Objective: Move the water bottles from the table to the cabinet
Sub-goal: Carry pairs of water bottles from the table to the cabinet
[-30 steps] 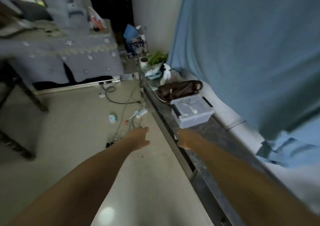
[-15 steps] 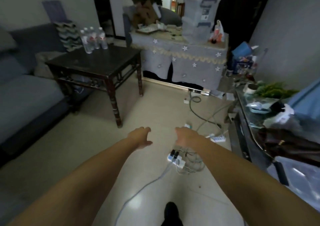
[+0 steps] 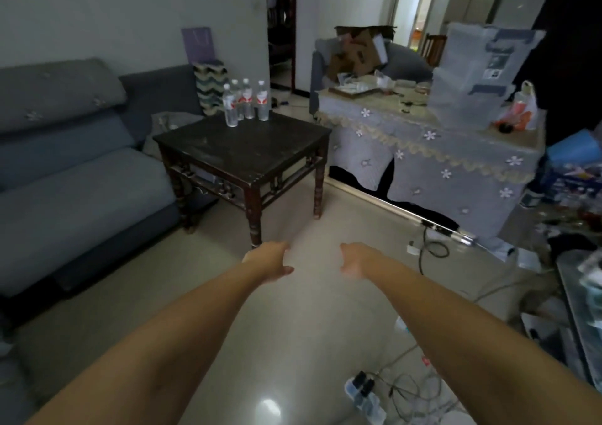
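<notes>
Several clear water bottles (image 3: pixel 245 103) with red labels stand upright in a cluster at the far corner of a dark wooden side table (image 3: pixel 260 160). My left hand (image 3: pixel 268 260) and my right hand (image 3: pixel 356 260) are stretched out in front of me over the floor, well short of the table. Both hang with loosely curled fingers and hold nothing. The cabinet's glass-topped edge (image 3: pixel 576 307) shows at the far right.
A grey sofa (image 3: pixel 75 180) runs along the left. A long table under a flowered grey cloth (image 3: pixel 433 151) stands behind, with plastic bins (image 3: pixel 479 72) on it. A power strip and cables (image 3: pixel 368 388) lie on the floor near my right arm.
My view has swung left from the cabinet to the room. The side table with bottles now sits ahead and nearer. Both hands stay empty and outstretched.
</notes>
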Available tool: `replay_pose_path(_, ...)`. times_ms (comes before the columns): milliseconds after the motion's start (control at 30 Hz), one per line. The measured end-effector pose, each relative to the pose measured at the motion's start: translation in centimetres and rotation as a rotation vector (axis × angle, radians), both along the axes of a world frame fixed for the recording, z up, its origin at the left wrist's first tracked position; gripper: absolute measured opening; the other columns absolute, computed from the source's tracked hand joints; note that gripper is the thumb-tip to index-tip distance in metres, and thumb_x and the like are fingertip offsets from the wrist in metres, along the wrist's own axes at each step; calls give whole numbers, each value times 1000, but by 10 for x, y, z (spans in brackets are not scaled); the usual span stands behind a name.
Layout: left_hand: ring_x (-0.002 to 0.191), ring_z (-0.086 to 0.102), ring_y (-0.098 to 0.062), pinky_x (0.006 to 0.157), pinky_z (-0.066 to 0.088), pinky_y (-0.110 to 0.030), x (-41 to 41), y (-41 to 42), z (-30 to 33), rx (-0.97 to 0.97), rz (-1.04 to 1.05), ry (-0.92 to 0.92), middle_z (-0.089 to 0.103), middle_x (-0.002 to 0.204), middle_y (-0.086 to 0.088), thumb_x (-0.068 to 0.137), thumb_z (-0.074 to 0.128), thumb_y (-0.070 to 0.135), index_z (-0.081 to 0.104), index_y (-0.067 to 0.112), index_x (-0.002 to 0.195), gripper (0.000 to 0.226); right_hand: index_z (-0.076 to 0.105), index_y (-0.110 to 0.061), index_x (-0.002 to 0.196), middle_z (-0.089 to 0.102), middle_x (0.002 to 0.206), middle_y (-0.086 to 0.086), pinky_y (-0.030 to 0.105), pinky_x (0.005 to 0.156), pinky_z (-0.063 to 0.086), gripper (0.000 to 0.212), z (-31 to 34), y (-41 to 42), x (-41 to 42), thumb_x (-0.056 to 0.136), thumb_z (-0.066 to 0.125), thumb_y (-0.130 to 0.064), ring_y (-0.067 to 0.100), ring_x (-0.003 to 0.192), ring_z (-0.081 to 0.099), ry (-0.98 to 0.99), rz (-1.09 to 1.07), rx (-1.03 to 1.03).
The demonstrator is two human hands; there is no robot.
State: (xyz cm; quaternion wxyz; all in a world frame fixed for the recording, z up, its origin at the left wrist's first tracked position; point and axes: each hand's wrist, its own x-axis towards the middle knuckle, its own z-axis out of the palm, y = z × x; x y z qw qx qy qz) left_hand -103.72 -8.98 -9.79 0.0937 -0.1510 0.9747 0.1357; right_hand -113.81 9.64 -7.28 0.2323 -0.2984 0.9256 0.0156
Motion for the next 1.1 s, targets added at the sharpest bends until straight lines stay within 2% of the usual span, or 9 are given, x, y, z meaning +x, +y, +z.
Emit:
replay_pose_path(133, 113, 57, -26, 90, 49, -37, -46, -40, -3, 50, 111, -27, 57, 129, -7, 85, 63, 41, 49, 21, 130, 52, 38, -5, 142, 46, 143, 17, 36, 105, 43, 52, -11, -43, -44, 96, 52, -25, 32, 131, 47, -13, 52, -34)
replay_pose_path(333, 114, 56, -24, 87, 46, -33, -146, -110, -8, 37, 116, -9, 57, 127, -7, 85, 64, 40, 49, 19, 131, 52, 33, -7, 147, 40, 150, 15, 35, 110, 37, 56, -14, -113, -142, 97, 51, -23, 31, 137, 42, -31, 68, -23)
replay_pose_path(500, 119, 54, -26, 97, 46, -38, -251, -179, 6, 43, 71, 17, 55, 131, -9, 86, 63, 41, 47, 16, 133, 55, 47, -2, 136, 50, 139, 20, 41, 106, 44, 44, -1, -178, -245, 96, 52, -22, 36, 126, 51, 10, 25, -18)
replay_pose_path(767, 116, 54, -27, 92, 46, -36, -374, -255, 41, 76, 37, 31, 55, 129, -10, 87, 62, 44, 43, 16, 136, 59, 56, -1, 124, 60, 127, 18, 39, 99, 49, 37, 28, -251, -364, 92, 59, -19, 34, 116, 58, 47, 27, 17)
replay_pose_path(900, 115, 55, -26, 91, 48, -36, -413, -288, 32, 110, 86, -2, 54, 130, -8, 88, 61, 44, 44, 18, 135, 56, 49, -5, 133, 53, 136, 16, 37, 103, 46, 39, 28, -294, -413, 96, 50, -18, 32, 123, 53, 22, 62, 11)
replay_pose_path(1100, 112, 57, -25, 93, 48, -37, -480, -358, 26, 138, 222, 34, 56, 127, -8, 86, 62, 44, 49, 17, 131, 54, 47, -7, 133, 51, 137, 14, 36, 100, 43, 43, 26, -375, -497, 96, 52, -28, 32, 124, 51, -17, 172, -58)
